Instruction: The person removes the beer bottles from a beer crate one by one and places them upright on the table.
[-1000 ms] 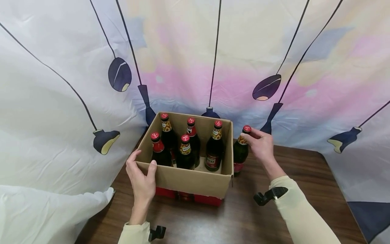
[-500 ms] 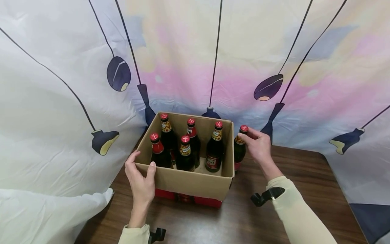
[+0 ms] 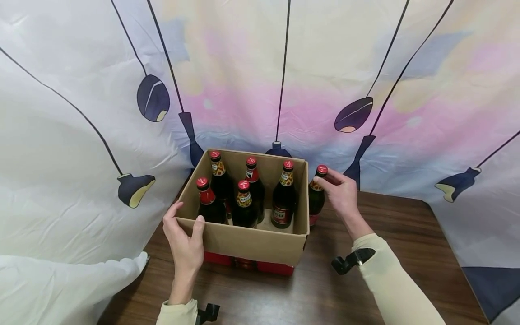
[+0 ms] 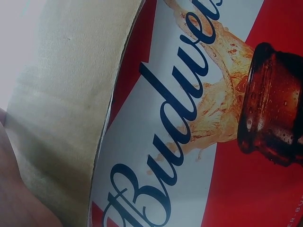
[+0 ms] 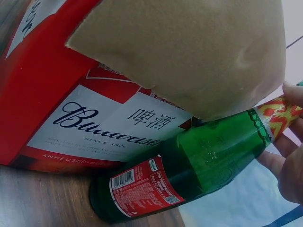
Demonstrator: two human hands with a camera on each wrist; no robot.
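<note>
At three o'clock of the box (image 3: 252, 241), a green bottle (image 3: 316, 201) stood outside on the desk (image 3: 317, 289), its neck pinched by the right hand (image 3: 342, 196). The left hand (image 3: 186, 243) gripped the rim at eight o'clock. Five bottles (image 3: 284, 198) were inside (bare base showed near five o'clock), seemingly leaving one to place.
</note>
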